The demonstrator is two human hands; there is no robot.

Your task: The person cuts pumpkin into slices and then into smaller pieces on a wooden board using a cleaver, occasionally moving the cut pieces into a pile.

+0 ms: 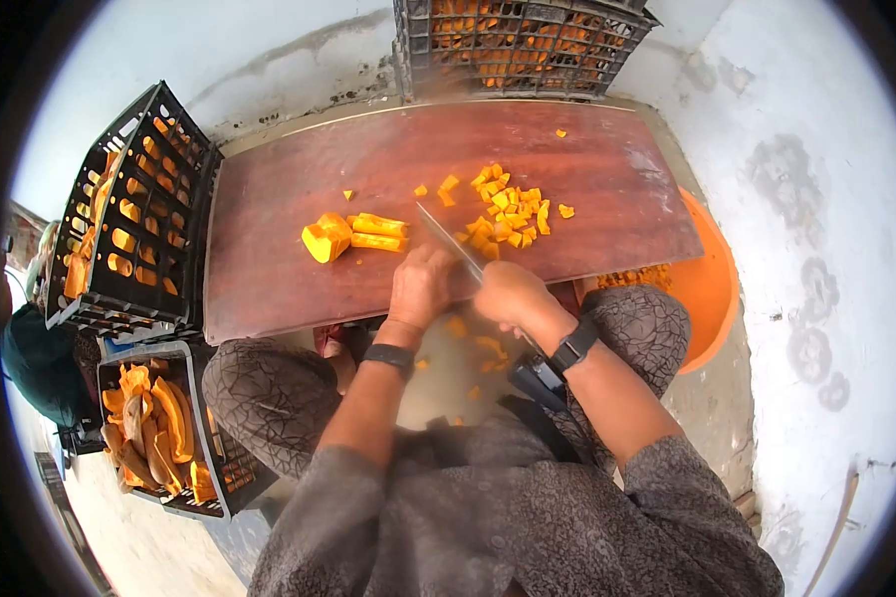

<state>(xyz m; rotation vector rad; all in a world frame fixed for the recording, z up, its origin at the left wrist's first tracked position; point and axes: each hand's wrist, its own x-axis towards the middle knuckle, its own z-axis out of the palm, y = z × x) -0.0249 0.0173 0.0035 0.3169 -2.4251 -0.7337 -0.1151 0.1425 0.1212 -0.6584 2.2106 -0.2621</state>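
My right hand (509,296) is closed around the handle end of a long knife (450,239), whose blade points up and left across the front of the board. Beside the blade, my left hand (421,285) is curled at the board's front edge; what its fingers hold, if anything, is hidden. Left of the knife lie orange pumpkin sticks (379,232) and a thicker pumpkin chunk (326,238). A pile of small pumpkin cubes (514,211) lies to the blade's right on the red-brown board (279,199).
Black crates of pumpkin stand at the left (139,214) and back (518,50). A lower crate (174,348) holds curved pieces. An orange basin (712,289) sits under the board's right end. Pumpkin scraps lie on the floor. Part of another person (42,363) shows far left.
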